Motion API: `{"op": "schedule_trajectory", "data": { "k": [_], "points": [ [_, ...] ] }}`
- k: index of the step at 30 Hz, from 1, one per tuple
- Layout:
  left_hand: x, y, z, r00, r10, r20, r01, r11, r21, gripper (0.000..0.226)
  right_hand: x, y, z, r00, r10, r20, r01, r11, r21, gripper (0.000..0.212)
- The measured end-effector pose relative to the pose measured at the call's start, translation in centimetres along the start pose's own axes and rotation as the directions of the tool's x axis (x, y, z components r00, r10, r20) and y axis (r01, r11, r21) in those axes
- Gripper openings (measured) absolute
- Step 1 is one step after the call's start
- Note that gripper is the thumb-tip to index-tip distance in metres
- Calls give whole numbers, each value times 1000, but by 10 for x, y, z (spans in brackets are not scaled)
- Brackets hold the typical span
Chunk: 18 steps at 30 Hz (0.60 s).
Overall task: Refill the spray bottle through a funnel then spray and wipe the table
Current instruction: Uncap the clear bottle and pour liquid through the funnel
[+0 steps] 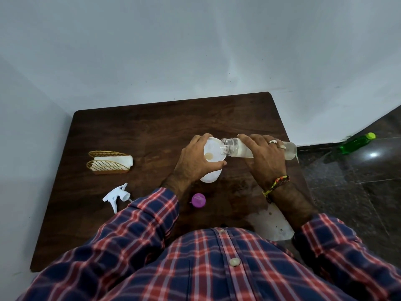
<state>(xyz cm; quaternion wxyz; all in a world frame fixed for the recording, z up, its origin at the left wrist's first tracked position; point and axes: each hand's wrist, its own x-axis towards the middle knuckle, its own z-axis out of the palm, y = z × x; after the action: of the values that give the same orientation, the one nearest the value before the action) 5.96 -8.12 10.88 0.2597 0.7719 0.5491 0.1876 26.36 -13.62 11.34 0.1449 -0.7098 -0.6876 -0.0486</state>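
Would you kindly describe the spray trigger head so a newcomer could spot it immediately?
On the dark wooden table, look to its left side, nearer the person than the gold wire napkin holder. The spray trigger head lies there alone, detached: white plastic with a nozzle and lever.

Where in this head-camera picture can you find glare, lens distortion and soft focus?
Head view: a bright glare spot sits on the glossy dark floor near the green bottle; the wide lens bends the wooden table edges outward; the plaid shirt close to the camera looks soft; the clear bottle in the right hand shows faint highlights.
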Motion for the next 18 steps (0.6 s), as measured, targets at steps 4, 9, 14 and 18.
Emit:
{"op": "schedule_trajectory", "data": {
  "k": [4, 9, 14, 18],
  "points": [
    [0, 0, 1, 1000, 13, -16, -13, 1000, -8, 83, 1, 0, 1, 1000, -5, -6, 5, 1000, -18, 63],
    [-1, 0, 1, 1000, 18, -26, -18, 1000, -5, 82, 2, 0, 2, 1000, -8, -15, 8, 1000, -13, 63],
    [0, -1, 1, 1000, 16, -17, -16, 1000, -7, 84, 2, -1, 1, 999, -11, -30, 11, 1000, -7, 64],
    [0, -1, 2, 1000, 19, -19, -19, 1000, -4, 84, 3, -1, 0, 1000, -9, -24, 9, 1000, -13, 64]
  ]
}}
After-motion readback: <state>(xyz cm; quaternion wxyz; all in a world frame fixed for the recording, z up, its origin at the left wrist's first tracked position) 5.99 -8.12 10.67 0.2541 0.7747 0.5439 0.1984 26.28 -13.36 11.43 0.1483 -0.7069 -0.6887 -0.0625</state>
